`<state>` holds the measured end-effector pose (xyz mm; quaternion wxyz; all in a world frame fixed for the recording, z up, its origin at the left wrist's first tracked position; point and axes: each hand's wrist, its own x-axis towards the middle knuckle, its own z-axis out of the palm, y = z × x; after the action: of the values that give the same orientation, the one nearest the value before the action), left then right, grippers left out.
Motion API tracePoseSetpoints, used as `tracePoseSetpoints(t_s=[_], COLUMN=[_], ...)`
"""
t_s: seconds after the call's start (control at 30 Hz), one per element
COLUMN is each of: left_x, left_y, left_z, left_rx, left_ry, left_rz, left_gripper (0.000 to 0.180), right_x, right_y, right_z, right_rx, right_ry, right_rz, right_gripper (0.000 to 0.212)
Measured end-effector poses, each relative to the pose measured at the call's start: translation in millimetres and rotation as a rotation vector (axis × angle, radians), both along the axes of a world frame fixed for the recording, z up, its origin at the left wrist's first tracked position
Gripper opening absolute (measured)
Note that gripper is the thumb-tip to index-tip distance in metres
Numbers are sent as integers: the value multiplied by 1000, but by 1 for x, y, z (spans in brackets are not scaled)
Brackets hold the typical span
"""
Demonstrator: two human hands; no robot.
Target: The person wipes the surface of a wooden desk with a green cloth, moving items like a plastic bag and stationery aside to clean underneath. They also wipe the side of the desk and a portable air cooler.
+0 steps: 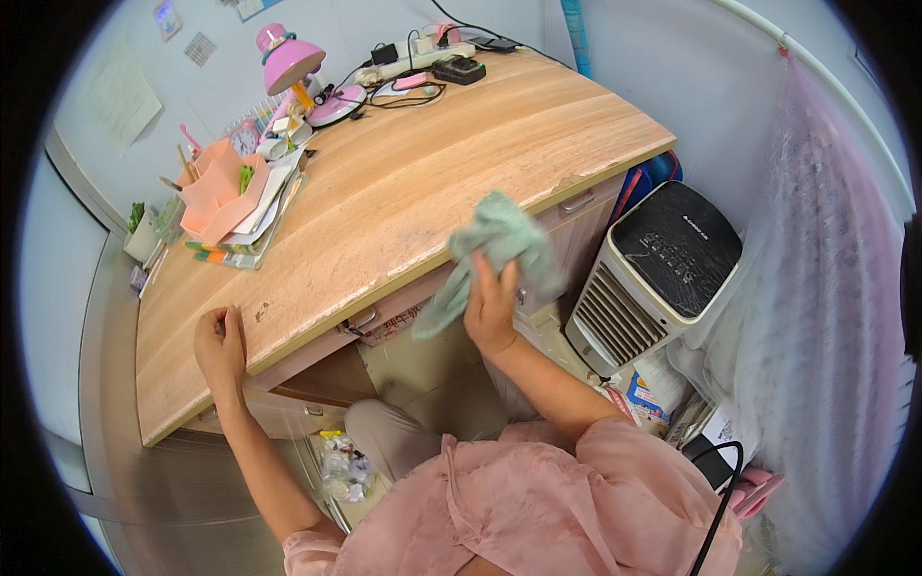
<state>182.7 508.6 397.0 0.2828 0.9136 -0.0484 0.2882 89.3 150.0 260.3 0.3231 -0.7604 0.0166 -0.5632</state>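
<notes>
Cloth (pixel 499 245) sat bunched in my right hand (pixel 492 305), fingers clenched on it at the desk (pixel 403 182) edge. My left hand (pixel 221 348), at nine o'clock, curled loosely over that edge, seemingly bracing me.

L hand (pixel 221 348): arm comes up from lower edge, bare forearm nearly straight, wrist slightly bent. Fingers curled loosely, knuckles up, resting on the front edge of the surface; nothing gripped.

R hand (pixel 492 305): bare forearm rises from the pink sleeve at lower centre, angled up and to the left, elbow bent. Wrist straight, back of hand facing the camera. Fingers (pixel 506 274) closed in a grip, raised above and in front of the L hand, well apart from it.

Both sleeves loose, pink, ending abt the elbow. Upper body low in frame, shoulders only partly seen. One knee visible betw. the arms, bent.
</notes>
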Motion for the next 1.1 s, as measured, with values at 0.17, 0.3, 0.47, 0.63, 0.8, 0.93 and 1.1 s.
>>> tracePoseSetpoints(t_s=[0.17, 0.3, 0.47, 0.63, 0.8, 0.93, 1.1], left_x=[-3, -5, -4, -6, 1, -7, -2], left_y=[-8, 3, -9, -7, 0, -2, -3], left_z=[4, -2, 2, 3, -4, 2, -2], left_rx=[0, -31, 14, -31, -23, 13, 27], left_ry=[-11, -44, -88, -29, -22, -37, -55], left_rz=[-33, -19, -56, -48, -72, -50, -71], left_gripper=[24, 23, 21, 21, 22, 22, 23], right_x=[-9, -5, 28, 23, 13, -1, 6], right_y=[-35, -110, -155, -12, -72, -121, -81], right_z=[46, 131, 160, 138, 125, 88, 30], right_rx=[-301, -599, -30, -819, -627, -383, -67], right_ry=[-11, 3, 597, 318, 271, -52, -112], right_rz=[24, -364, -61, 241, -36, -311, -344], right_gripper=[41, 34, 34, 33, 34, 42, 55])
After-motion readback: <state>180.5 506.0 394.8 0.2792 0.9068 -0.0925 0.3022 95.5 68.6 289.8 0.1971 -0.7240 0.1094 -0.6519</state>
